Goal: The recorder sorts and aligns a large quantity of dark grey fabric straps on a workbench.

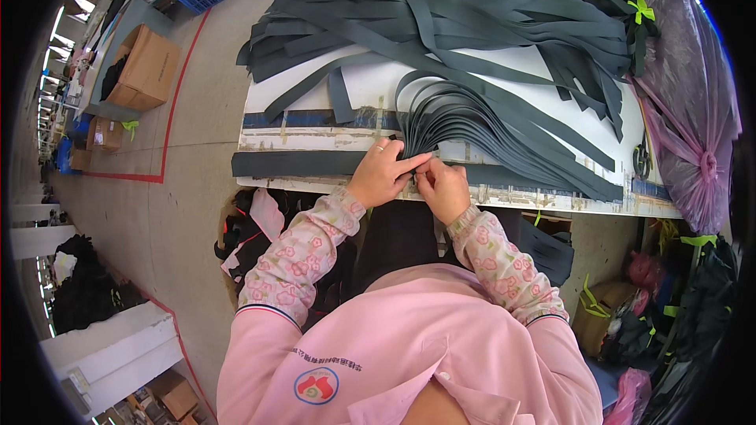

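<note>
Workshop w/ white bench (370, 86) covered by dark grey strips. At the near edge, left hand (379, 175) and right hand (442, 187) both pinch the gathered ends of a fanned strip bundle (472, 122). Better keep ends flush and grip tight, so no strip slips. Fingertips hidden betw. strips; exact pinch unclear.

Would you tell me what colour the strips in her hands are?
Dark grey strips, clearest in the head view.

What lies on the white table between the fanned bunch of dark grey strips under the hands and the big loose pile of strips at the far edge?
In the head view, mostly bare white table, crossed by a few stray dark grey strips.
</note>
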A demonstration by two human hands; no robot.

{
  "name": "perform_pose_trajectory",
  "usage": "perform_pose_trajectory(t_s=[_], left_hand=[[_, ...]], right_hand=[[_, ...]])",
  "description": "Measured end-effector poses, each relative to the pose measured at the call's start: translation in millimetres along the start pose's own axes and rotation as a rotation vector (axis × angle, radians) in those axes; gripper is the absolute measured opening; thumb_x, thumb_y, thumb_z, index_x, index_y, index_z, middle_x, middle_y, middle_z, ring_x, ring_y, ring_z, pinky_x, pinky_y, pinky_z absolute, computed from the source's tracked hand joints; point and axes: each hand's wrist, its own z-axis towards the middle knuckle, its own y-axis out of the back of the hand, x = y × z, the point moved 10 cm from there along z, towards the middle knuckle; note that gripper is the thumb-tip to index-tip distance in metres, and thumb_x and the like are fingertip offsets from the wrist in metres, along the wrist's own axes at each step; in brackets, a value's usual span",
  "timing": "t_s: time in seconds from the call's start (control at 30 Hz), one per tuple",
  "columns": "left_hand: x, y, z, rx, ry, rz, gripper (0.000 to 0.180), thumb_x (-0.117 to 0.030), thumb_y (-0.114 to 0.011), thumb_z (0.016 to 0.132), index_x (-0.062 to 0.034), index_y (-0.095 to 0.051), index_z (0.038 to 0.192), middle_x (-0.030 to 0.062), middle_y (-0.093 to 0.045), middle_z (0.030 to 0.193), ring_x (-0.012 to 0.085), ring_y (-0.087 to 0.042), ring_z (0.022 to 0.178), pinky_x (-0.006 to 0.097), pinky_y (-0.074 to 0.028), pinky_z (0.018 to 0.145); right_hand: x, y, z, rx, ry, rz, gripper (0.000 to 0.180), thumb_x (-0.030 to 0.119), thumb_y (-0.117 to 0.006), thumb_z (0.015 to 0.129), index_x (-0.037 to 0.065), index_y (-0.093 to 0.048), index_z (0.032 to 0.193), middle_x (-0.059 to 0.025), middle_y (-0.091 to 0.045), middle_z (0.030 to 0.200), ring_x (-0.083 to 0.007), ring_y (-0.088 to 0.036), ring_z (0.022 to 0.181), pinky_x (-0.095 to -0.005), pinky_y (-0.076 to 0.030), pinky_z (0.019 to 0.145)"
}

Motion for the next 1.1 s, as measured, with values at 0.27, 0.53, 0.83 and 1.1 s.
perform_pose_trajectory(t_s=[0.27, 0.53, 0.83, 1.1], left_hand=[[-1.3, -2.3, 1.7, 0.01, -0.011, 0.004, 0.059, -0.01, -0.07, 0.078, -0.0271, -0.065, 0.134, 0.0092, -0.045, 0.089, 0.0295, -0.047, 0.084, 0.041, -0.045, 0.078], [-1.1, -1.8, 1.0, 0.043, 0.012, 0.045, 0.059, -0.024, -0.077, 0.078, -0.0285, -0.063, 0.136, 0.0122, -0.048, 0.094, 0.0325, -0.048, 0.089, 0.042, -0.044, 0.081], [3.3, -8.8, -0.7, 0.075, 0.041, 0.041, 0.059, -0.024, -0.081, 0.074, -0.0272, -0.066, 0.132, 0.0128, -0.048, 0.097, 0.0332, -0.049, 0.091, 0.043, -0.044, 0.083], [-0.8, -8.2, 3.4, 0.065, 0.034, 0.026, 0.059, -0.023, -0.082, 0.074, -0.0267, -0.067, 0.131, 0.0133, -0.048, 0.098, 0.0339, -0.049, 0.091, 0.043, -0.044, 0.084]], right_hand=[[-36.6, 18.5, -6.6, 0.075, -0.242, 0.314, 0.01, 0.012, -0.067, 0.086, 0.003, -0.067, 0.091, -0.0128, -0.071, 0.075, -0.0257, -0.069, 0.069, -0.0366, -0.052, 0.069], [-139.0, 148.8, -48.2, -0.117, -0.3, 0.225, 0.008, 0.006, -0.067, 0.088, -0.001, -0.064, 0.091, -0.0094, -0.067, 0.069, -0.0142, -0.063, 0.06, -0.0298, -0.05, 0.059], [-115.8, 155.8, -50.7, -0.125, -0.215, 0.026, 0.006, 0.008, -0.067, 0.087, 0.003, -0.065, 0.089, -0.0111, -0.068, 0.071, -0.0272, -0.067, 0.066, -0.0363, -0.051, 0.066], [-126.6, 148.4, -52.7, -0.111, -0.192, -0.071, 0.007, 0.014, -0.066, 0.088, 0.008, -0.065, 0.09, -0.007, -0.068, 0.07, -0.0273, -0.065, 0.07, -0.0392, -0.044, 0.08]])
